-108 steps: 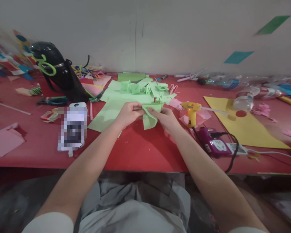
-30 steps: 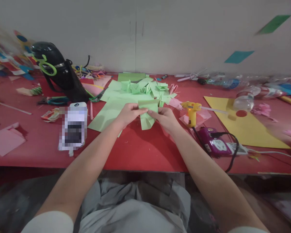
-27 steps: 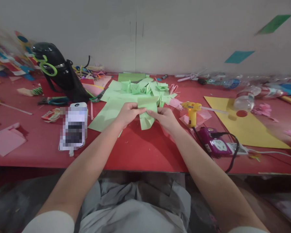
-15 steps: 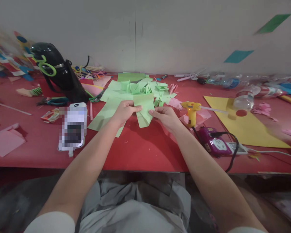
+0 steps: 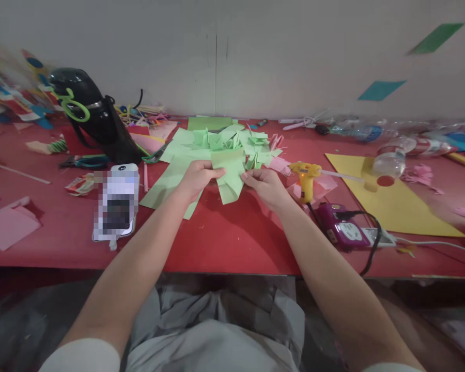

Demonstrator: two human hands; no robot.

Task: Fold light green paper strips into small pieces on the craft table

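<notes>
A folded piece of light green paper (image 5: 231, 181) is held up between my two hands over the table. My left hand (image 5: 200, 178) pinches its left edge, thumb on top. At the right edge, my right hand (image 5: 264, 185) is closed with thumb and fingertips on the paper. Creases run across the lower part of the piece, which narrows toward the bottom. Just behind it lie several folded green paper pieces (image 5: 217, 139), and flat green sheets (image 5: 168, 183) spread out to the left. The fingers under the paper are hidden.
A yellow hot glue gun (image 5: 306, 181) stands right of my right hand, beside a purple power socket (image 5: 343, 225). A phone (image 5: 118, 201) and a tilted black bottle (image 5: 96, 119) are on the left. Yellow paper (image 5: 406, 206) and a plastic bottle (image 5: 391, 157) lie on the right.
The green paper has shifted slightly left and tilted a little. My right fingertips have moved slightly along its right edge; my left hand is almost unchanged.
</notes>
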